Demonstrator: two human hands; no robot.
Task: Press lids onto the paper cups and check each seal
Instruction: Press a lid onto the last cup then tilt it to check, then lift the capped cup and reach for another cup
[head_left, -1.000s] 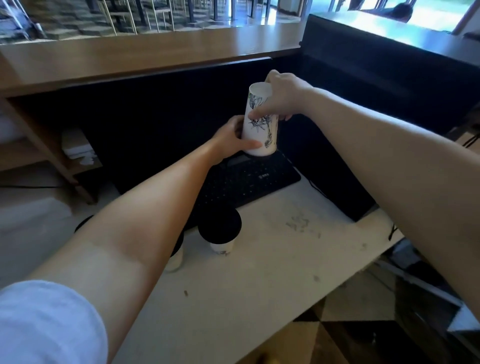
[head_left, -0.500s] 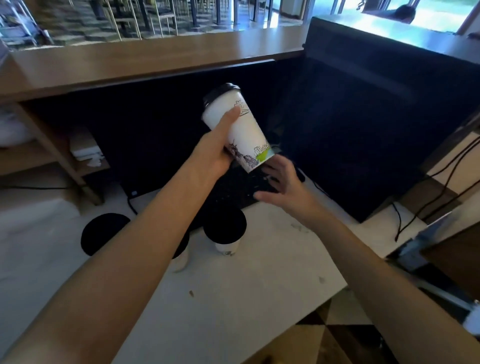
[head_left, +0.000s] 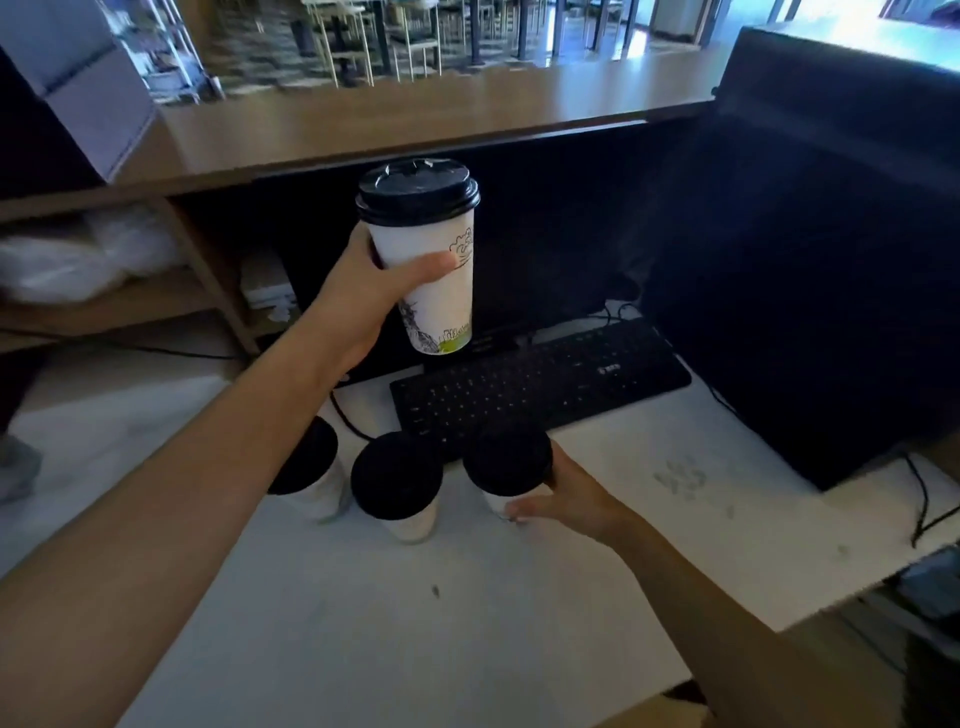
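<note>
My left hand (head_left: 363, 296) holds a tall white printed paper cup (head_left: 434, 280) upright in the air above the keyboard; a black lid (head_left: 417, 191) sits on its rim. On the white counter stand three more lidded cups in a row: a left cup (head_left: 311, 467) partly hidden by my left forearm, a middle cup (head_left: 397, 483), and a right cup (head_left: 506, 462). My right hand (head_left: 566, 496) wraps around the side of the right cup, thumb in front and fingers behind.
A black keyboard (head_left: 545, 384) lies just behind the cups, with a dark monitor (head_left: 810, 291) to the right and cables (head_left: 919, 499) at its base. A wooden bar top (head_left: 415, 124) runs along the back. The white counter's edge (head_left: 779, 631) drops off at the right front.
The held cup went from upside down, to tilted, to upright in my left hand alone. My right hand let go of it and dropped down onto the right cup on the counter.
</note>
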